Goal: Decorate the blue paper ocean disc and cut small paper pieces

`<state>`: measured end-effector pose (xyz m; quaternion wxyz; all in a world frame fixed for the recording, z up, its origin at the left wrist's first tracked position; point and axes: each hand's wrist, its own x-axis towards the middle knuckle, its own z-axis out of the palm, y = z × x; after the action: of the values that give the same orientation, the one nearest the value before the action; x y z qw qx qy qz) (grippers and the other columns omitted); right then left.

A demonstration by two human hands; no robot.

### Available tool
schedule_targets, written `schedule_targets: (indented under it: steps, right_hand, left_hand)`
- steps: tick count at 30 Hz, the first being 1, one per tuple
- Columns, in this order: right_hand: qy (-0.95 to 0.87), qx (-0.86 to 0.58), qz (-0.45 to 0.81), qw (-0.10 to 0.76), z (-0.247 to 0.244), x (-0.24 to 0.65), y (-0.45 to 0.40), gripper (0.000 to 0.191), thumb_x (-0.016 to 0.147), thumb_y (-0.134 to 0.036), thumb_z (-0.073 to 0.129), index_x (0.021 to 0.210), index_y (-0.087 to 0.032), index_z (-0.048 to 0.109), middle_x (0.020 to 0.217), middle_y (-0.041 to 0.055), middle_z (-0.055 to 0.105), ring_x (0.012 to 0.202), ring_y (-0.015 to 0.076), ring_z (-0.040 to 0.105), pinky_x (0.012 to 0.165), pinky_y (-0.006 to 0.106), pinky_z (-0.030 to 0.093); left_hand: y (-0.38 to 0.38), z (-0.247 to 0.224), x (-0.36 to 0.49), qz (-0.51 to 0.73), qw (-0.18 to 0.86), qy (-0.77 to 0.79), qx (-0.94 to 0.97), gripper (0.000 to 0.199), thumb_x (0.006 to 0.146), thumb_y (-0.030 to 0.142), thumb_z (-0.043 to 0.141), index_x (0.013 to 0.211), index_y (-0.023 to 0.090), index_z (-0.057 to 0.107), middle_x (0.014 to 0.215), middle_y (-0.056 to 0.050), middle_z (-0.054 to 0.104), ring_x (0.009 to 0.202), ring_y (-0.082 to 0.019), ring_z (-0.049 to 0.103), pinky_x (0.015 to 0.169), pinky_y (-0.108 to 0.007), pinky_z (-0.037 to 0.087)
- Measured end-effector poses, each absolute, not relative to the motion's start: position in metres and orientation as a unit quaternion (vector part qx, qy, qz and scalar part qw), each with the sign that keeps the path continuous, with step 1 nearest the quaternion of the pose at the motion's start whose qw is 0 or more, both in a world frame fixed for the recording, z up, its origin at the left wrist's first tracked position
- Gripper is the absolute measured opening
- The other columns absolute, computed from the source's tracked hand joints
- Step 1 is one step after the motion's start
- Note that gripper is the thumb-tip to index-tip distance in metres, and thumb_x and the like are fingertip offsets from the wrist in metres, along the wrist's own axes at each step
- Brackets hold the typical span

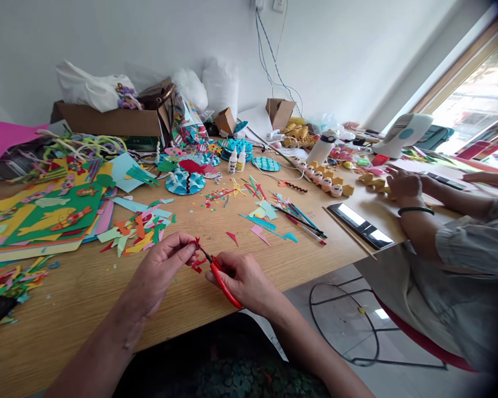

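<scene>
My left hand (168, 262) pinches a small piece of red paper (197, 241) between thumb and fingertips above the wooden table (149, 309). Wrapped around the handles of the red scissors (228, 287), my right hand (247, 276) holds the blades at the red paper. Small red scraps (198, 264) are just below the blades. Beyond my hands, a red triangular scrap (232, 238) and a pink scrap (260, 234) lie on the table. Cut paper pieces in several colours (143, 229) are heaped to the left.
Coloured sheets (62, 213) cover the left side. Two glue bottles (236, 161) stand near a blue decorated base (185, 182). Pencils (302, 221), a stick (348, 232) and a phone (360, 225) lie at right. Another person's hand (404, 185) is beyond the phone; a stool (344, 323) stands below.
</scene>
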<state>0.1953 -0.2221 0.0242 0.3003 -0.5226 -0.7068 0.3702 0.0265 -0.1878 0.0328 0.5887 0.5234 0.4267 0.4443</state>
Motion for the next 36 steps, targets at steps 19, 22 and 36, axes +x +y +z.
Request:
schedule_targets:
  steps: [19,22,36]
  right_hand:
    - [-0.71,-0.529,0.364,0.291,0.0247,0.1971,-0.2233,0.037,0.082,-0.044,0.055,0.061,-0.018,0.041,0.052,-0.0074,0.032,0.05,0.0058,0.028,0.046,0.02,0.02]
    - [-0.708,-0.531,0.363,0.292,0.0233,0.1974,-0.2231,0.037,0.082,-0.045,0.055,0.06,-0.017,0.041,0.052,-0.0073,0.032,0.05,0.0058,0.028,0.046,0.02,0.02]
    - [-0.711,-0.529,0.362,0.291,0.0218,0.1985,-0.2232,0.037,0.083,-0.043,0.055,0.06,-0.018,0.041,0.051,-0.0073,0.033,0.048,0.0056,0.029,0.045,0.02,0.02]
  left_hand:
    - [-0.1838,0.0347,0.0207,0.392,0.566,0.425,0.588,0.01,0.075,0.03,0.062,0.073,0.02,0.064,0.067,0.003,0.056,0.065,-0.01,0.048,0.063,-0.02,0.041]
    - [-0.1841,0.0343,0.0204,0.396,0.563,0.427,0.586,0.01,0.075,0.03,0.062,0.072,0.02,0.064,0.066,0.003,0.055,0.065,-0.01,0.047,0.062,-0.02,0.04]
    - [-0.1855,0.0353,0.0181,0.425,0.57,0.438,0.55,0.01,0.071,0.029,0.065,0.072,0.019,0.064,0.066,0.003,0.057,0.065,-0.01,0.05,0.063,-0.021,0.042]
